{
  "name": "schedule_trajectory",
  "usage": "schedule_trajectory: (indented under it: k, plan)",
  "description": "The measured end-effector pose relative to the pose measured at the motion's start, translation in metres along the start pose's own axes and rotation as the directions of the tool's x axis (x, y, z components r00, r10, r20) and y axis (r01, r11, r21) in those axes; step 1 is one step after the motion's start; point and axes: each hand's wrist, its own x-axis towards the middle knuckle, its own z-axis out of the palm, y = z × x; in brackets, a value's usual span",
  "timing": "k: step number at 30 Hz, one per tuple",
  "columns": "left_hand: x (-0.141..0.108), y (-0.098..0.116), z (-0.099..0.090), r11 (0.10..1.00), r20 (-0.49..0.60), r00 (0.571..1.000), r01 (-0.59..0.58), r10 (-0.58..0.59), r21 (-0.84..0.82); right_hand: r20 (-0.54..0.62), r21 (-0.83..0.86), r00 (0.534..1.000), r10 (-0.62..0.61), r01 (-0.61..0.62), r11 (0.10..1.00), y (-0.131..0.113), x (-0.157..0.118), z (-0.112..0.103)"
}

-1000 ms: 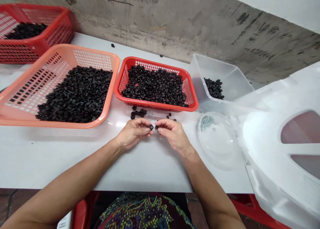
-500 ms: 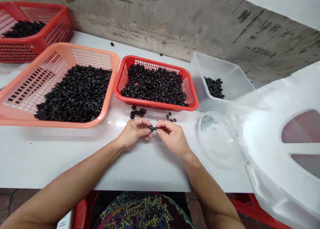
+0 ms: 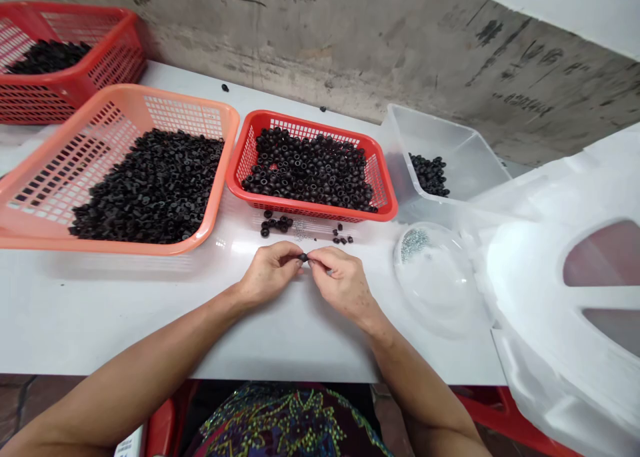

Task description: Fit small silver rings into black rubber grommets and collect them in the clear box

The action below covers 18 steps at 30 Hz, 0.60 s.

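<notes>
A small black part [image 3: 303, 258] is pinched between the fingertips of both hands, above the white table [image 3: 280, 337]. My left hand [image 3: 270, 270] grips it from the left, and my right hand [image 3: 337, 277] has thumb and forefinger closed at its right side. Whether the right fingertips hold a separate piece is too small to tell. Just beyond the hands lie several loose black rings [image 3: 276, 224] and a few smaller black pieces [image 3: 343, 234]. Behind these stands a red basket [image 3: 320, 210] of round black parts.
An orange basket [image 3: 227, 150] of small black parts stands left, a darker red basket [image 3: 115, 57] behind it. At right are a clear bin [image 3: 465, 157] with black parts, a clear round dish [image 3: 435, 284] with tiny shiny pieces, and a large white plastic piece [image 3: 525, 264].
The two hands have come closer together. The black pieces that showed apart between the fingertips now look like one, and the right hand's fingers have closed in more.
</notes>
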Motion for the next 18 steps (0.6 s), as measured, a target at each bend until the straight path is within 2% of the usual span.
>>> schedule_trajectory:
  k: [6,11,13,15,18]
  plan:
    - [-0.001,-0.002,-0.001,0.996,0.019,1.000,-0.013,0.011,0.085,-0.024,-0.076,0.997,0.070,-0.072,0.995,0.003,0.000,0.002]
    - [0.000,-0.002,-0.005,0.956,0.080,0.987,-0.155,0.139,0.250,0.031,-0.053,1.000,0.007,-0.006,0.999,0.006,0.001,0.002]
    - [0.000,-0.001,-0.006,0.945,0.104,0.982,-0.182,0.159,0.270,0.050,-0.002,0.998,0.025,-0.025,1.000,0.007,0.002,0.001]
    - [-0.001,0.001,-0.006,0.957,0.108,0.985,-0.154,0.131,0.247,0.082,0.091,0.992,0.100,-0.107,0.990,0.010,0.004,0.000]
    - [-0.003,0.004,-0.005,0.985,0.093,0.996,-0.024,0.008,0.172,0.177,0.213,0.960,0.219,-0.255,0.943,0.014,0.006,0.001]
